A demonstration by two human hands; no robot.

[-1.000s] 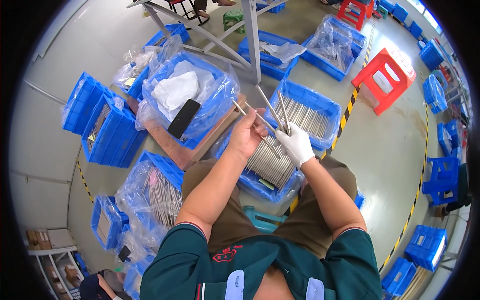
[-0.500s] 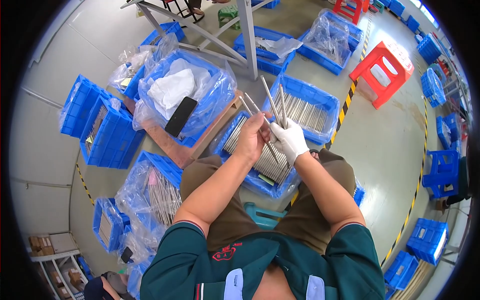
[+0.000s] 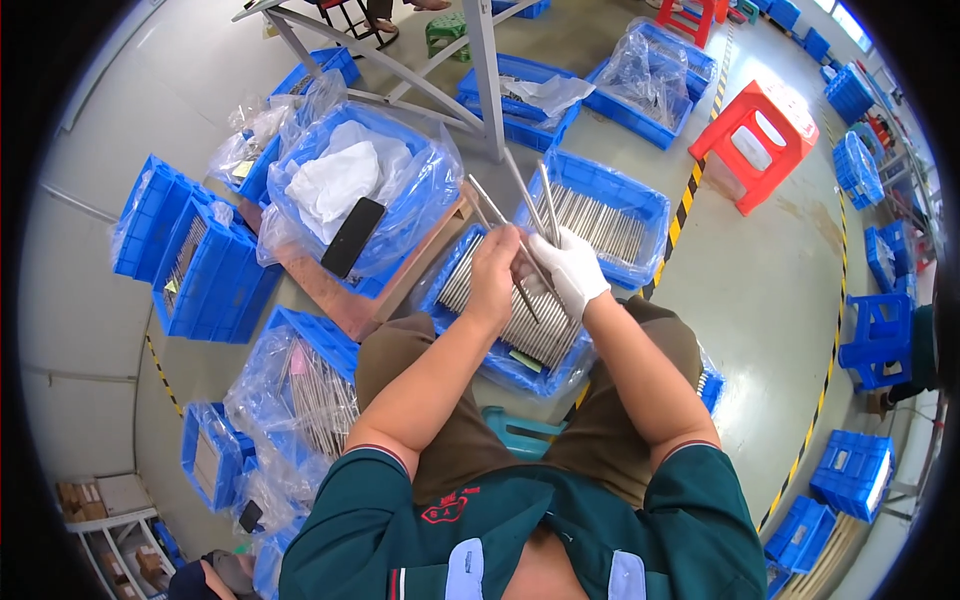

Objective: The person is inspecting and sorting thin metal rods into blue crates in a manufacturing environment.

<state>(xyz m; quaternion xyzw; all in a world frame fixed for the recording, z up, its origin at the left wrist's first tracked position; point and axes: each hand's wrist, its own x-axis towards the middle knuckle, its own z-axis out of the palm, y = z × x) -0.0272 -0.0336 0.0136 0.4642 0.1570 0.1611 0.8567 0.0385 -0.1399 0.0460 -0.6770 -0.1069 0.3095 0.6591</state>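
Note:
In front of me both hands are closed around slim metal rods. My bare left hand grips a few rods that slant up to the left, with lower ends poking out below the fingers. My right hand, in a white glove, is wrapped round several more rods pointing up and away. The two hands are close together, their fingers nearly meeting. Directly beneath them is a plastic-lined blue crate of rods laid side by side. Just beyond the right hand stands another lined blue crate with similar rods.
A black phone lies on a bagged blue crate at the left, over a wooden pallet. Lower left, another crate holds loose rods. A red stool stands right, past a striped floor line. A grey table leg rises ahead.
Both hands have shifted slightly, and the rods in the right hand lean more to the left. The whole view has moved a little; both hands still grip rods.

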